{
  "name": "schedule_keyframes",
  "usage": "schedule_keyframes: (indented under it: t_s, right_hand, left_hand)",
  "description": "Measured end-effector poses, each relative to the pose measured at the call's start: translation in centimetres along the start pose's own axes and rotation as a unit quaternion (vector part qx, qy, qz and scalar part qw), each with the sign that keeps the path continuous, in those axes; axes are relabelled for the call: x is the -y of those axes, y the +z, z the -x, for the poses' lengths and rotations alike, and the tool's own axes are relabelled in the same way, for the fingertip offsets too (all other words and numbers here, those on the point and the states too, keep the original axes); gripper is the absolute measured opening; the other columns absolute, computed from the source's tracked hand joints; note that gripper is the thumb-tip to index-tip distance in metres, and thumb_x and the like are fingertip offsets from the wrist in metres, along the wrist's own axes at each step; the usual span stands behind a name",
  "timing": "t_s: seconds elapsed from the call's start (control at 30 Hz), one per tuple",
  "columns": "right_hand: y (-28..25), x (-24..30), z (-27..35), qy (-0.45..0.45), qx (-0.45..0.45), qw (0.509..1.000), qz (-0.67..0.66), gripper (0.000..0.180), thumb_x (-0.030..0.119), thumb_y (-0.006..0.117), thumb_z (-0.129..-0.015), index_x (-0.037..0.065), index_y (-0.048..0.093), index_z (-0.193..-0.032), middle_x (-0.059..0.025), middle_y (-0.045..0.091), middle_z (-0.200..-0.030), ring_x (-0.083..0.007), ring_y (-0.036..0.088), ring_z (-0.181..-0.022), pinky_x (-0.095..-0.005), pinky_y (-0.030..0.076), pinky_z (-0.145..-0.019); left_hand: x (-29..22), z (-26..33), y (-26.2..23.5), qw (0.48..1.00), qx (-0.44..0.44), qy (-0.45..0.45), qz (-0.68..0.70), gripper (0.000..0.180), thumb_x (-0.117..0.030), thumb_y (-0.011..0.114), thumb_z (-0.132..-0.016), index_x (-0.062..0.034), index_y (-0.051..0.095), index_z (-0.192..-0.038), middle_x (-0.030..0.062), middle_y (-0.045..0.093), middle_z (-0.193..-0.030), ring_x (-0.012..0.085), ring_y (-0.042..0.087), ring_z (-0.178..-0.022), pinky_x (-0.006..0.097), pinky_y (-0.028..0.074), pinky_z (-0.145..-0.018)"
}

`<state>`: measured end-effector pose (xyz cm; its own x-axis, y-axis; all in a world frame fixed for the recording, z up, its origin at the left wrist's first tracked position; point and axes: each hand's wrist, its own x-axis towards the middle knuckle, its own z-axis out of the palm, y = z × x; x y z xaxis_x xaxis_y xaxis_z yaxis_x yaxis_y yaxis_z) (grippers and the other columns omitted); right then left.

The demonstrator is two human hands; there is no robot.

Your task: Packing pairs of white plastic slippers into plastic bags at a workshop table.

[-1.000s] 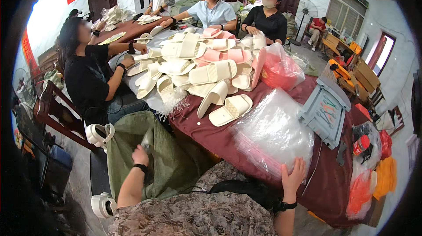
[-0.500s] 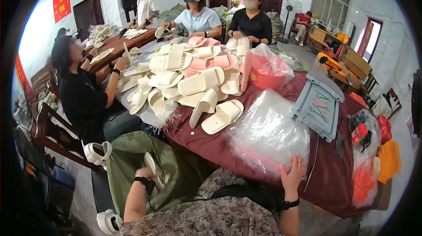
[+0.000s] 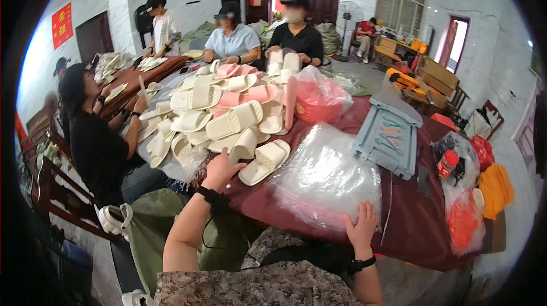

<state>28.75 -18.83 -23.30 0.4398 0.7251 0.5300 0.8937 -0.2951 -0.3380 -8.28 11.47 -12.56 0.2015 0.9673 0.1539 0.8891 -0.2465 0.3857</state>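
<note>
My left hand is at the near edge of the slipper pile, thumb and fingers spread around the heel end of a cream slipper, which it grips. The hand hides that end. Beside it another cream slipper lies sole down on the dark red tablecloth. Stretched out, the fingers of my right hand rest open on the near right corner of a stack of clear plastic bags. A green sack hangs open below the table's edge, next to my left forearm.
Cream and pink slippers are heaped ahead. A red plastic bag and a grey plastic crate lid stand to the right, beyond them a red-capped jar. Several co-workers sit or stand around the table. A wooden chair is at left.
My left hand has come up from the green sack, where it was at a slipper, to the pile on the table. My right hand stays on the plastic bags. The view has shifted right.
</note>
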Motion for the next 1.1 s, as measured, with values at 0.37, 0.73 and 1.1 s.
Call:
schedule_keyframes:
  t_s: [0.37, 0.73, 1.1]
  right_hand:
    - [0.1, 0.2, 0.0, -0.014, -0.009, 1.0, -0.024, 0.069, 0.046, 0.07, -0.088, 0.0, 0.052, -0.136, -0.0245, 0.047, -0.146, -0.0455, 0.04, -0.137, -0.0565, 0.031, -0.112]
    - [0.2, -0.2, 0.3, -0.004, -0.004, 1.0, -0.02, 0.07, 0.048, 0.068, -0.089, 0.0, 0.052, -0.137, -0.0242, 0.046, -0.147, -0.0447, 0.039, -0.139, -0.0563, 0.028, -0.114]
    - [0.1, 0.1, 0.1, -0.002, -0.012, 1.0, -0.028, 0.071, 0.049, 0.069, -0.088, 0.0, 0.052, -0.137, -0.0248, 0.047, -0.148, -0.0449, 0.041, -0.137, -0.0567, 0.03, -0.112]
  left_hand:
    - [5.7, -3.7, 1.4, 0.89, -0.114, 0.012, 0.44, 0.034, -0.023, 0.065, -0.087, 0.007, 0.071, -0.103, 0.0137, 0.072, -0.08, 0.0209, 0.068, -0.072, 0.035, 0.051, -0.065]
    - [-8.2, 3.8, -11.2, 0.818, -0.002, 0.11, 0.564, 0.036, -0.016, 0.06, -0.097, 0.0064, 0.064, -0.124, 0.0076, 0.072, -0.105, 0.0115, 0.067, -0.089, 0.025, 0.052, -0.078]
    - [-17.5, 5.7, -10.2, 0.677, 0.163, 0.109, 0.71, 0.035, -0.015, 0.056, -0.101, 0.0075, 0.059, -0.127, 0.0125, 0.071, -0.114, 0.0173, 0.071, -0.099, 0.029, 0.056, -0.085]
